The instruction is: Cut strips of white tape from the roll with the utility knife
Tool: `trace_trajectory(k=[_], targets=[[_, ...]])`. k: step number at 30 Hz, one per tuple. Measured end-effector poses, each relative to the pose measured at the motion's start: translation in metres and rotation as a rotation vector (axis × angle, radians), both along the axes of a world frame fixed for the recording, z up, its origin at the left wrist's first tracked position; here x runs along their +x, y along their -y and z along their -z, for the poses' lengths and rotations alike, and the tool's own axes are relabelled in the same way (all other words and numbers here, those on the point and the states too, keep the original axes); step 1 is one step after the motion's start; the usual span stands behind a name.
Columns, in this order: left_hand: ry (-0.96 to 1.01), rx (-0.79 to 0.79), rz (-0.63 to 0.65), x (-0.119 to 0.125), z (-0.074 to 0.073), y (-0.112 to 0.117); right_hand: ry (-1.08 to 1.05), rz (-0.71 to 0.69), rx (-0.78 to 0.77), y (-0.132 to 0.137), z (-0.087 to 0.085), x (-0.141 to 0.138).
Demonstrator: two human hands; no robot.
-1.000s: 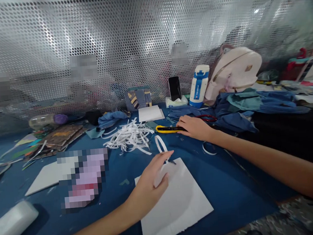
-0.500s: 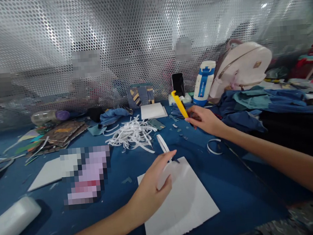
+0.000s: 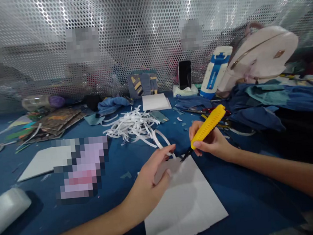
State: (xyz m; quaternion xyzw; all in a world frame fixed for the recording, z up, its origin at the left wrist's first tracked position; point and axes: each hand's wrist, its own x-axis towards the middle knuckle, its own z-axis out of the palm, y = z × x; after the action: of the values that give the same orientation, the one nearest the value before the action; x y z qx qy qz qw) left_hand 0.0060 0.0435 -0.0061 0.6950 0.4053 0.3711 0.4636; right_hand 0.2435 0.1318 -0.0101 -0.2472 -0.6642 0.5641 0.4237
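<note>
From afar I see my left hand (image 3: 147,187), fingers extended, on the near paper (image 3: 187,206), apparently to steady it, while my right hand (image 3: 216,147) grips the knife (image 3: 208,127) pen-like, seemingly for control, tip at the paper's far edge.

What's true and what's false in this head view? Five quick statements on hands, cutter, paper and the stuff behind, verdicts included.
1. The left hand holds the yellow cutter. False: the right hand holds it.
2. The left hand is over the white sheet. True.
3. The heap of paper strips lies on top of the white sheet. False: it lies on the blue surface beyond the sheet.
4. The cutter's dark front end is at the sheet's far edge. True.
5. The bottle stands to the right of the backpack. False: it is to the left of it in the picture.
</note>
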Motion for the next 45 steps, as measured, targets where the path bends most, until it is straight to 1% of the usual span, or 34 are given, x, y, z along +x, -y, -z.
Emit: trace_trajectory(k=[5,11,19,26,30,33,35,40,45], targets=[[0.031,-0.011,-0.011,0.001,0.000,0.000,0.026,0.018,-0.009,0.002,0.003,-0.003],[0.060,-0.073,-0.027,0.002,-0.003,-0.001,0.012,0.066,0.040,0.000,0.002,-0.003],[0.103,-0.085,-0.014,0.002,-0.005,-0.002,0.047,0.036,0.116,-0.001,0.002,-0.001],[0.115,-0.111,-0.008,0.002,-0.004,-0.002,0.078,0.042,0.181,-0.002,0.005,0.001],[0.121,-0.121,-0.004,0.002,-0.003,-0.002,0.157,0.071,0.251,-0.001,0.003,0.003],[0.097,-0.118,-0.011,0.001,-0.001,-0.002,0.273,0.068,0.381,0.001,-0.001,0.006],[0.073,-0.105,-0.014,0.000,0.000,-0.003,0.345,0.059,0.442,0.001,-0.004,0.007],[0.032,-0.080,-0.014,0.000,-0.001,-0.003,0.422,0.015,0.447,0.002,-0.008,0.005],[0.009,-0.074,-0.013,0.001,-0.005,-0.001,0.437,-0.043,0.475,0.000,-0.002,0.007]])
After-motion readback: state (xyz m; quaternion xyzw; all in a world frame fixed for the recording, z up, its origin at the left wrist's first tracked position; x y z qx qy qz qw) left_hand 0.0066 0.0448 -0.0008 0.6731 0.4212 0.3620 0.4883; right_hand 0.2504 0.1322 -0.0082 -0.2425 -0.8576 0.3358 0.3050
